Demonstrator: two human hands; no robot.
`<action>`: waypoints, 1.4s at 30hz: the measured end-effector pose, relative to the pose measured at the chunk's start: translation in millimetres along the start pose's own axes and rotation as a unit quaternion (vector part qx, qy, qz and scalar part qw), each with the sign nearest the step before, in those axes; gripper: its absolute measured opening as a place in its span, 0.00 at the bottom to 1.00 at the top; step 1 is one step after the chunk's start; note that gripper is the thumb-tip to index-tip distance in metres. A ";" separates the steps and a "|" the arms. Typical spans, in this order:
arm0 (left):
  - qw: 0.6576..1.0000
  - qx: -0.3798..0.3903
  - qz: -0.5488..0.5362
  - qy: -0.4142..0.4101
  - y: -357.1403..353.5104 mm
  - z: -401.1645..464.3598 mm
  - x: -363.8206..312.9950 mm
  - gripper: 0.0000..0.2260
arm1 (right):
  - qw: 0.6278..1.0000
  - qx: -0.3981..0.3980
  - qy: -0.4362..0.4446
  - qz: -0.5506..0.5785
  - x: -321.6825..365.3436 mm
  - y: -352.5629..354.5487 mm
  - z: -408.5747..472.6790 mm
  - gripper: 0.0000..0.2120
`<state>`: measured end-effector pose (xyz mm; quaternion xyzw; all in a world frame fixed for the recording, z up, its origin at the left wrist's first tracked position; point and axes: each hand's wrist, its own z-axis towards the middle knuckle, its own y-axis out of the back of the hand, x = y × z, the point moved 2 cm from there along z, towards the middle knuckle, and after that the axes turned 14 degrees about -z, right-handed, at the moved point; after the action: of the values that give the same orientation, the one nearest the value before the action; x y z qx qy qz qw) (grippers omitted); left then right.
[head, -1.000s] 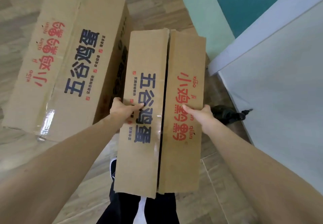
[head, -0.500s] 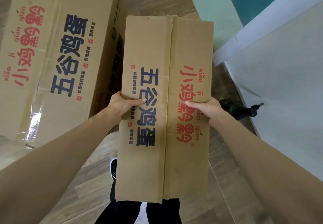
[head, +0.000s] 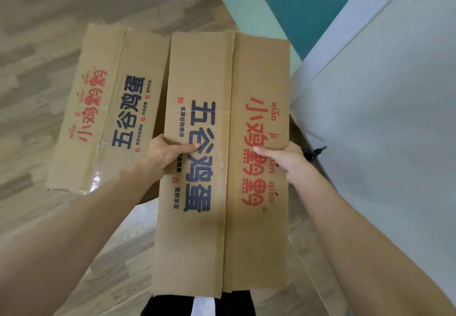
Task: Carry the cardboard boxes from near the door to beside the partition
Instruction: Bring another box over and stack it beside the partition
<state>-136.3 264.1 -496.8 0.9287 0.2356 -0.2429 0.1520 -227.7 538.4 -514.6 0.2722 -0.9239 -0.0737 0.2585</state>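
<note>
cardboard box (head: 222, 229), gripped between both hands (head: 164, 152)

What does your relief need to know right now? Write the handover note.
Left hand: gripping the left edge of the carried box, thumb on top.
Right hand: gripping its right edge, thumb on top.
The carried box is held off the wooden floor, flaps closed, beside the white partition on the right.
A second box lies on the floor immediately left of it.
Done: one box down.
Left: set this one down next to it, then check near the door, out of view, for more.
</note>
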 end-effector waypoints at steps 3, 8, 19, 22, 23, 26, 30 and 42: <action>1.000 0.001 0.008 -0.015 10.4 -62.2 -27.0 0.23 | 1.000 0.001 0.018 0.009 13.4 21.3 -59.9 0.40; 0.997 0.038 0.024 -0.061 28.4 -190.7 -64.5 0.20 | 0.997 -0.014 0.067 0.026 29.1 57.8 -200.4 0.33; 0.951 0.203 0.099 -0.211 111.3 -460.3 -11.2 0.24 | 0.960 -0.187 0.157 0.135 -101.0 51.5 -535.8 0.41; 0.930 0.248 0.116 -0.244 121.3 -522.4 30.6 0.22 | 0.941 -0.238 0.154 0.185 -173.9 37.7 -611.0 0.44; 0.921 0.272 0.125 -0.248 120.9 -546.4 46.7 0.22 | 0.931 -0.258 0.150 0.209 -201.1 34.1 -636.3 0.43; 0.894 0.331 0.175 -0.249 116.0 -606.4 99.7 0.24 | 0.906 -0.301 0.133 0.265 -285.0 22.3 -703.6 0.40; 0.857 0.393 0.253 -0.219 94.1 -679.0 187.2 0.33 | 0.873 -0.356 0.092 0.321 -412.5 8.4 -779.1 0.39; 0.675 0.564 0.455 -0.141 56.6 -931.8 588.9 0.33 | 0.725 -0.509 -0.076 0.458 -855.3 -107.7 -1035.0 0.35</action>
<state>700.3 800.3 -16.3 0.7852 -0.4218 -0.3589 -0.2772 972.6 915.3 -33.3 -0.3635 -0.7764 -0.4256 0.2896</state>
